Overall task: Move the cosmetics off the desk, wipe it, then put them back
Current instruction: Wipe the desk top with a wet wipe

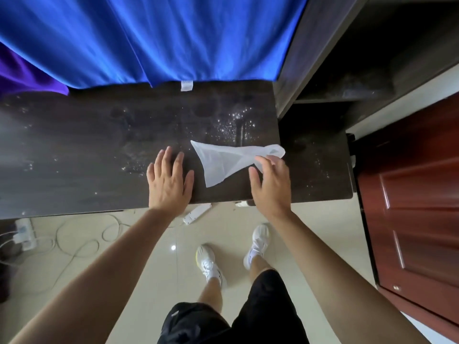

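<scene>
Head view: pinching the white wipe point(223, 162) at its narrow right end with the right hand point(270, 184), long axis lying left-right on the dusty desk point(74, 157), wide end pointing toward the left hand point(169, 180) pressed flat, fingers spread, just beside; no cosmetics in sight.

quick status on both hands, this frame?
Left hand: open, fingers straight, flat on the desk, holding nothing.
Right hand: closed on the white wipe, pinching its edge.
</scene>
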